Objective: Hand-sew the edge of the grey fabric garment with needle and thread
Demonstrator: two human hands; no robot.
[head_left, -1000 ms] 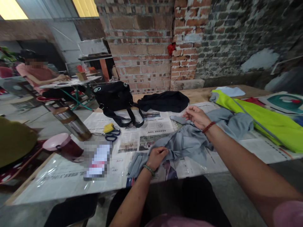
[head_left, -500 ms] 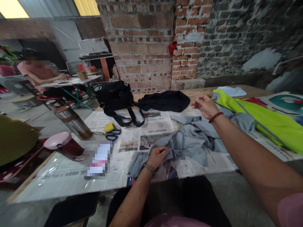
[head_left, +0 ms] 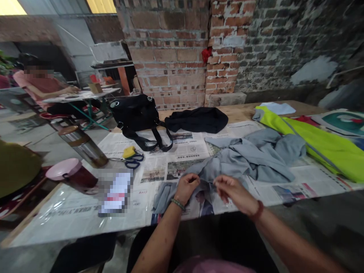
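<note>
Crumpled grey cloth garment [head_left: 241, 155] on newspaper-covered tabletop [head_left: 74, 222], near neon-yellow garment with grey stripe [head_left: 318, 146]. Left hand [head_left: 187, 188]: grip pinched on grey cloth, near side. Right hand [head_left: 233, 191] just beside, fingertips bunched; can't tell if grip holds anything.
</note>
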